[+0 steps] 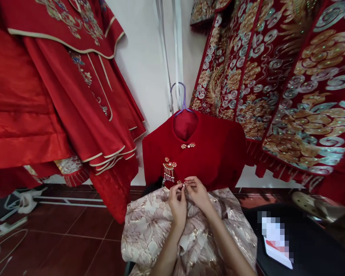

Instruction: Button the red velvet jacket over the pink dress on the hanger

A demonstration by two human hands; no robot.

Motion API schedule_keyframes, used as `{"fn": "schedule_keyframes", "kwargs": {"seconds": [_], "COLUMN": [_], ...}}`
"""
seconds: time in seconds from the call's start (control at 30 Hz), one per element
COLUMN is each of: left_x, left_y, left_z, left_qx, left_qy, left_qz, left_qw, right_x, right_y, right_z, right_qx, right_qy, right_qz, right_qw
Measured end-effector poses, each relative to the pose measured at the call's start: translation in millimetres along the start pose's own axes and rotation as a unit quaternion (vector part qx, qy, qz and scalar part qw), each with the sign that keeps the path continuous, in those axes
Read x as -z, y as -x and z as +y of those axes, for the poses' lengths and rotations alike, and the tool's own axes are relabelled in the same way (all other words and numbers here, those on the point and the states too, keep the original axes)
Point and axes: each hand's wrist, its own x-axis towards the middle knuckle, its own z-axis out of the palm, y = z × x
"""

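A red short jacket (212, 138) hangs in front of me on a purple hanger (184, 100). At its neckline sits a beaded clasp (188, 146), and a tasselled brooch (169, 168) is on its left side. My left hand (177, 199) and my right hand (197, 193) meet at the jacket's lower front edge. Fingertips of both are pinched on a second beaded clasp (184, 183), which they partly cover. Below the hands, pale floral brocade fabric (149, 226) spreads out under my forearms.
Red embroidered garments (83, 96) hang at the left, and a heavily sequined red garment (276, 76) hangs at the right. White straps (176, 50) hold the hanger. A black surface (313, 245) at the lower right bears a partly blurred white object (277, 253). Cables (8, 245) lie on the tiled floor (71, 237).
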Motion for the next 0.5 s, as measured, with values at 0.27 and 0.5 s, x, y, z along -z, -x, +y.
{"fn": "schedule_keyframes", "kwargs": {"seconds": [0.27,0.5], "left_x": [4,3], "left_y": [-2,-7], "left_z": [9,-1], "left_qx": [0.050,0.065], "left_qy": [0.083,0.136], "left_qz": [-0.039,-0.044], "left_qw": [0.995,0.988], "right_x": [11,23], "right_y": [4,4], "right_z": [-15,-12], "right_qx": [0.021,0.028], "right_qy": [0.048,0.046], "right_qz": [-0.024,-0.063], "right_qw": [0.998,0.997]}}
